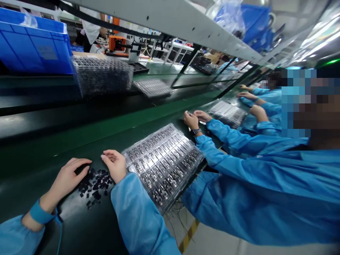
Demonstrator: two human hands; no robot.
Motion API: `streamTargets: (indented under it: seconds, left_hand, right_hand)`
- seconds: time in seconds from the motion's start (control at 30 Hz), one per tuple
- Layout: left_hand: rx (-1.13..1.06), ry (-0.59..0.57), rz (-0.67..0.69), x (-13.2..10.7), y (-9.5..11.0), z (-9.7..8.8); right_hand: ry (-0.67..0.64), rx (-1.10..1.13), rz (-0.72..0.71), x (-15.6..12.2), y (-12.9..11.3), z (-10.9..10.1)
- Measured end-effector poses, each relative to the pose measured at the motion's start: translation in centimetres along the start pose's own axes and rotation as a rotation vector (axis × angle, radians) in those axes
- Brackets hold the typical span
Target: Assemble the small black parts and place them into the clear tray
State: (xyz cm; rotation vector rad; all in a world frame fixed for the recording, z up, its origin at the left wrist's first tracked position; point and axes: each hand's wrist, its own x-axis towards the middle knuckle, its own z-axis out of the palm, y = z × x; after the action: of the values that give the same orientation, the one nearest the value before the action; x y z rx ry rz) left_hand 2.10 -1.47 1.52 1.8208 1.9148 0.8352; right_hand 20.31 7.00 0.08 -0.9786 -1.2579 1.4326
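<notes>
My left hand rests at the left edge of a loose pile of small black square pieces on the dark green work surface. Its thumb and fingers are apart with nothing visible between them, and a blue strap circles the wrist. Across the pile, my right hand has thumb and fingertips drawn together in a pinch; whatever is in it is too small to name. Right beside that hand lies a clear plastic tray with rows of small electronic parts in its pockets.
A co-worker's hands hold something small beyond the tray, near another filled tray. Along the raised ledge stand a blue bin, stacked clear trays and a single clear tray. A grey beam crosses overhead.
</notes>
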Motion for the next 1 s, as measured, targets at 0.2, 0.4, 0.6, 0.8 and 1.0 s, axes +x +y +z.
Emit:
streamTargets:
  seconds: [0.2, 0.4, 0.6, 0.8, 1.0]
  left_hand:
    - [0.005, 0.0, 0.033, 0.1, -1.1, 0.5]
    - [0.021, 0.029, 0.043, 0.2, -2.0, 1.0]
    - [0.01, 0.02, 0.05, 0.2, -1.7, 0.7]
    - [0.013, 0.009, 0.052, 0.1, -1.3, 0.7]
    - [0.041, 0.008, 0.031, 0.1, -1.2, 0.6]
  right_hand:
    - [0.016, 0.007, 0.001, 0.0, 0.0, 0.1]
    - [0.012, -0.008, -0.001, 0.0, 0.2, 0.2]
    - [0.014, -0.011, -0.01, 0.0, 0.3, 0.1]
    - [0.013, -0.002, -0.031, 0.0, 0.5, 0.0]
    - [0.004, 0.014, -0.006, -0.1, 0.1, 0.1]
